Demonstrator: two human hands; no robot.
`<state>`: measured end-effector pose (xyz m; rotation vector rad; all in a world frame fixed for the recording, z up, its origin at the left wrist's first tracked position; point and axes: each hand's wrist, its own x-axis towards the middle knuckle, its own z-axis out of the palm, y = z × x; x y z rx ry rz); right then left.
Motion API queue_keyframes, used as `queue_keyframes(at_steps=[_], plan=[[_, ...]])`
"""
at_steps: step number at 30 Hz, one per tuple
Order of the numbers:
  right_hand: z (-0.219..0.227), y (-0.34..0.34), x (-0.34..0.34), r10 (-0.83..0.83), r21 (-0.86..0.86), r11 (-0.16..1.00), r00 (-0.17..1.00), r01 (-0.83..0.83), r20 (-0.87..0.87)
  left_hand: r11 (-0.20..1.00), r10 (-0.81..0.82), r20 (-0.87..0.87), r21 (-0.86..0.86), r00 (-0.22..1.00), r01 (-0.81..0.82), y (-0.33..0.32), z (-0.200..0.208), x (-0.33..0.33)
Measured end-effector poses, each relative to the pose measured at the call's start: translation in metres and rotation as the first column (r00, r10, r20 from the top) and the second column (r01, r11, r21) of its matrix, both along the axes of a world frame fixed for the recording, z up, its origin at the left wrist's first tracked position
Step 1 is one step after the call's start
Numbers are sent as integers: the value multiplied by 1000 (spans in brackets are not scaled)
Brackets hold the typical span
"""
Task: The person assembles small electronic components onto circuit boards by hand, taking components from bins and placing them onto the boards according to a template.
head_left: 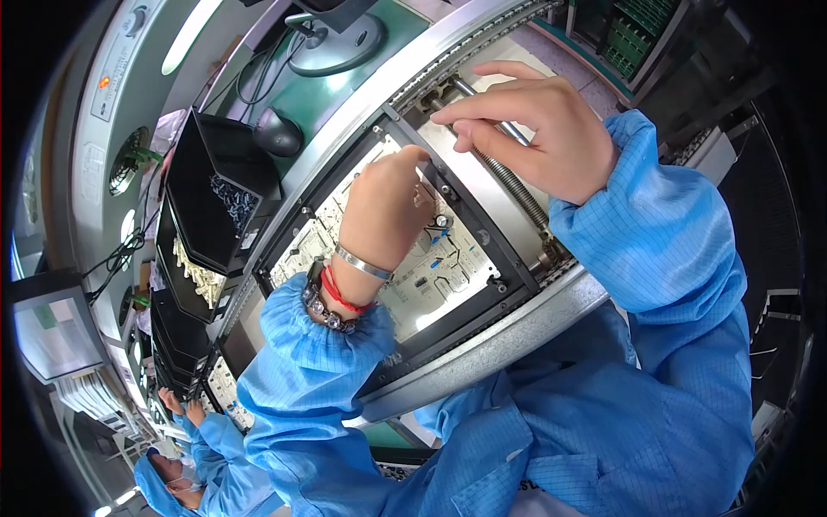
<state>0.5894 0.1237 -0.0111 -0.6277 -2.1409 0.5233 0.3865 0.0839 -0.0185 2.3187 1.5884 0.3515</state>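
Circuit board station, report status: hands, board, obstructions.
Left hand fingertips down on circuit board in black frame. Right hand pinched above metal rail. Nothing visible blocking the board.

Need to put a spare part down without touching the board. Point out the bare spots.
Bare metal plate between the black frame and the threaded rod, below the right hand. The green surface between mouse and monitor stand is free. Crowded: circuit board under the left hand.

The left hand (388, 207) covers part of the white circuit board (431, 276), hiding its own fingertips and whatever they pinch, the right hand (534, 125) masks part of the threaded rod (517, 185), and the bin (215, 194) parts are too small to identify.
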Motion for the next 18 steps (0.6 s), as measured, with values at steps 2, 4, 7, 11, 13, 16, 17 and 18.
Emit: queue_keyframes(at_steps=[2, 4, 7, 11, 13, 16, 17, 18], plan=[[0, 2, 0, 2, 10, 1000, 1000, -2, -1, 1000, 26, -1, -12, 1000, -26, 0, 1, 1], [-1, 3, 0, 6, 19, 1000, 1000, -6, -1, 997, 52, 25, -51, 998, -50, 1, 1, 3], [-1, 2, 0, 4, 31, 999, 1000, -4, 7, 998, 65, 62, -24, 996, -64, -4, -2, 4], [-16, -4, -8, -28, -163, 984, 959, 76, 282, 999, -7, 156, -33, 988, 12, -16, -5, -9], [-20, -9, -20, 112, -398, 910, 854, 118, 508, 993, -37, 240, -98, 970, 62, -26, -4, -26], [-35, -36, -43, 146, -423, 897, 819, 127, 555, 998, 15, 293, -62, 956, 3, -76, 22, -46], [-46, -44, -46, 60, -244, 965, 827, 95, 558, 999, 43, 344, -3, 938, -45, -102, 32, -54], [-58, -50, -38, -14, -164, 980, 853, 116, 522, 994, 60, 391, 59, 918, -90, -132, 45, -61]])
